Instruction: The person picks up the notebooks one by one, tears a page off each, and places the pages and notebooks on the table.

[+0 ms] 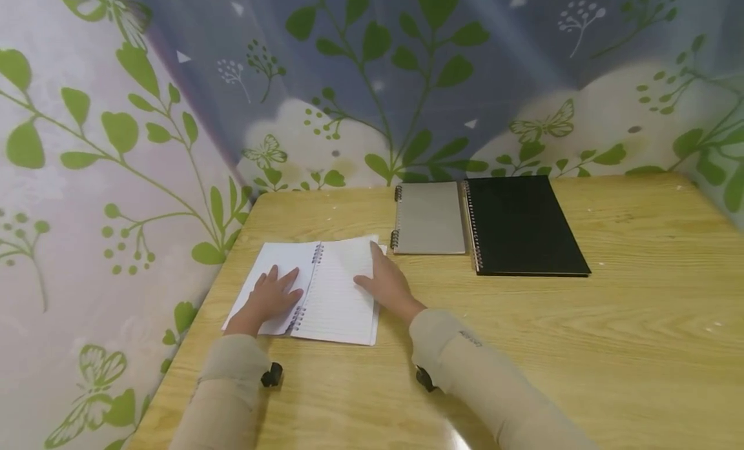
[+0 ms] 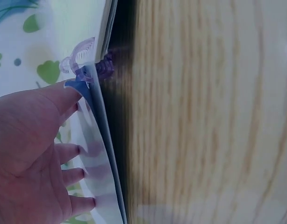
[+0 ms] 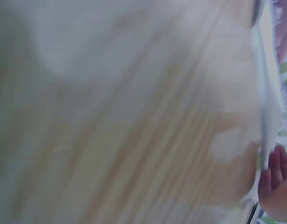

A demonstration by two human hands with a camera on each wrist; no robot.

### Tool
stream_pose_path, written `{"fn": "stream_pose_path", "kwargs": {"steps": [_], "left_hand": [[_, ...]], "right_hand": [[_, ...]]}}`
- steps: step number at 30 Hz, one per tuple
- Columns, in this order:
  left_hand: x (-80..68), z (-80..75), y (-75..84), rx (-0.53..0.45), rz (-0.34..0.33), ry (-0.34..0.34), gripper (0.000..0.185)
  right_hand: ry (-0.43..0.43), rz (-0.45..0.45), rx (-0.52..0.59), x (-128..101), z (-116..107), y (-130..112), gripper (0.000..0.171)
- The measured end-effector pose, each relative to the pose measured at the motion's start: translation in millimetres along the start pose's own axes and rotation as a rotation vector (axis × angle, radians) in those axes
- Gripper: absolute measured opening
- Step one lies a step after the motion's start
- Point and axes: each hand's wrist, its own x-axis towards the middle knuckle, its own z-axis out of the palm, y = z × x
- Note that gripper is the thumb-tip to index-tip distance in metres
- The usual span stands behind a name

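Observation:
An open white spiral notebook (image 1: 328, 295) with lined pages lies near the table's left edge. My left hand (image 1: 268, 297) rests flat on its left page, fingers spread. In the left wrist view the left hand (image 2: 36, 154) presses the page next to the purple spiral binding (image 2: 104, 67). My right hand (image 1: 388, 283) lies with straight fingers on the right edge of the right page. The right wrist view is blurred and shows only the fingertips (image 3: 276, 179) by the page edge.
A closed grey spiral notebook (image 1: 429, 218) and a larger closed black one (image 1: 523, 225) lie side by side at the table's far edge. The wooden table (image 1: 610, 347) meets a leaf-patterned curtain (image 1: 104, 179) at left and behind.

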Motion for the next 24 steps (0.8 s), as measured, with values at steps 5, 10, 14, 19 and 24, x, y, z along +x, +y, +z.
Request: {"fn": "stream_pose_path", "kwargs": {"steps": [5, 10, 14, 19, 24], "left_hand": [[-1.1, 0.6, -1.4, 0.001, -0.004, 0.005, 0.059], [0.8, -2.0, 5.8, -0.024, -0.017, -0.022, 0.061], [1.9, -6.1, 12.6, -0.036, -0.024, -0.069, 0.058], [2.1, -9.6, 17.0, -0.010, -0.014, -0.095, 0.057], [2.8, -8.2, 16.1, -0.013, -0.041, -0.119, 0.057]], "right_hand": [[-0.005, 0.174, 0.314, -5.1, 4.7, -13.5, 0.078], [0.067, 0.193, 0.180, -8.0, 1.7, -12.5, 0.032], [0.106, 0.182, 0.112, -7.9, -1.0, -10.3, 0.035], [0.078, 0.184, 0.126, -5.8, -2.9, -8.3, 0.035], [0.003, 0.192, 0.152, -4.7, -1.8, -6.7, 0.035]]}}
